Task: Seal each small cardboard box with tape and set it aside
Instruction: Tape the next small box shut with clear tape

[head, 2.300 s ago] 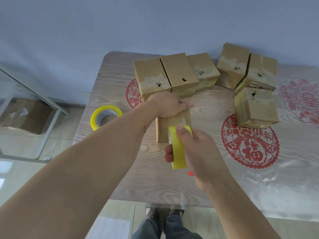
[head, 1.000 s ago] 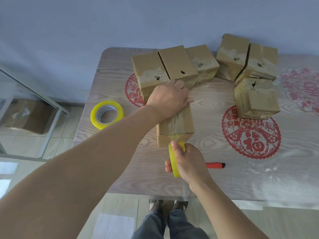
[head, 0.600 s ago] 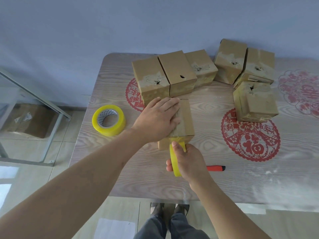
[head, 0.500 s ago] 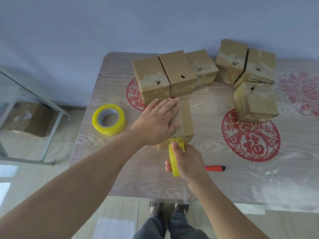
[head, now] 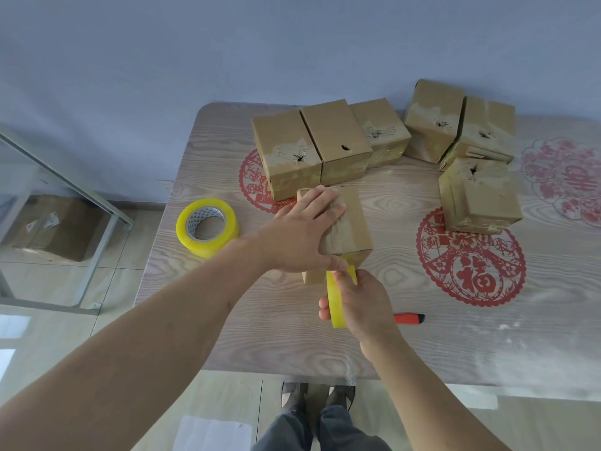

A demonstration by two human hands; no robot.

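The small brown cardboard box (head: 349, 222) lies near the table's front-centre; the left hand (head: 302, 236) presses flat on its top, fingers straight; the right hand (head: 357, 304) grips a yellow tape roll (head: 335, 302) against the box's near face. Risks, as judged: uneven pressure may let the strip wrinkle or lift; a hard pull could drag the box; the orange cutter (head: 409, 318) lies just beside the wrist.

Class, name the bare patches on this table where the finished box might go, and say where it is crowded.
Bare wood lies right of the orange cutter and between the spare tape roll and the table's near edge. The back is crowded with boxes.
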